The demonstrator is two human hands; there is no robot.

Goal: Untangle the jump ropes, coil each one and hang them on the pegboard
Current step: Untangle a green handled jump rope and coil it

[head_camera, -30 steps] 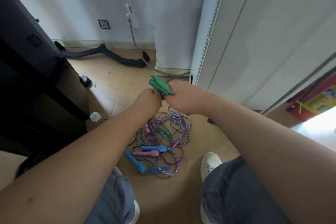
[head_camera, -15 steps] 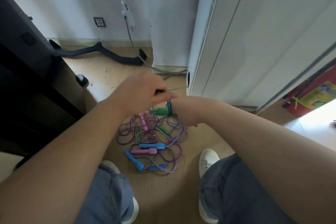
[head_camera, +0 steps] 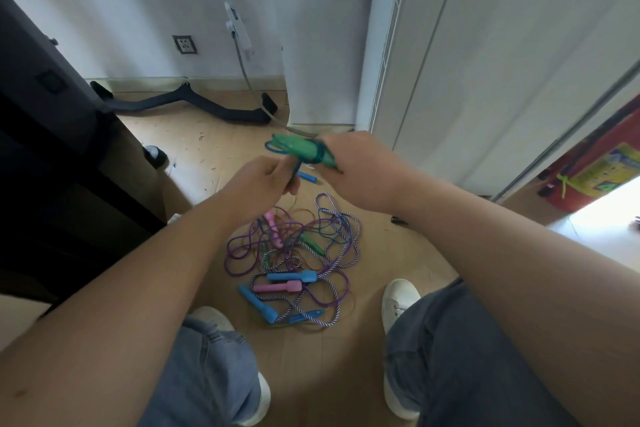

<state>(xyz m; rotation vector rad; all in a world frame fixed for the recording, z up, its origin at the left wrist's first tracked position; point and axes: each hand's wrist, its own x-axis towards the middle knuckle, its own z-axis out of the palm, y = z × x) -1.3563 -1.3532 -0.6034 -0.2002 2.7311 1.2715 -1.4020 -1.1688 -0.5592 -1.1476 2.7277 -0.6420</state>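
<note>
Coiling is being carried out on one green-handled jump rope (head_camera: 298, 148), held up above the far edge of the tangled pile (head_camera: 332, 253) on the floor (head_camera: 207, 149).

- **Grips:** The rope's green handles are being clasped in the closed grip of the right hand (head_camera: 360, 170), with teal cord wound round them. A loose run of that cord is being pinched in the grip of the left hand (head_camera: 263, 184), fingers curled, just to the left of the bundle.
- **Progress:** The task is being judged as early. One rope is freed from the pile and nearly bundled. Nothing is being shown as hung, and no pegboard is in view.
- **Counts in the pile:**
  - Two pink handles are being seen, one at the far left (head_camera: 273, 229) and one near the middle (head_camera: 277, 287).
  - Three blue handles are being seen, one beside the middle pink one (head_camera: 292, 276), one at the near left (head_camera: 258, 303) and a slimmer one at the near edge (head_camera: 306, 315).
  - One green handle (head_camera: 311, 243) is lying to the right of the middle.
- **Beyond the pile:** A fourth blue handle (head_camera: 307, 178) is showing under the hands. Whether it is lying or hanging cannot be told.
- **Held handles:** These are being taken as two, though the bundle is blurred.
- **Ropes left:** Purple, braided purple-and-white and teal strands are crossing one another. From the handles, at least four ropes are being judged as left.
</note>
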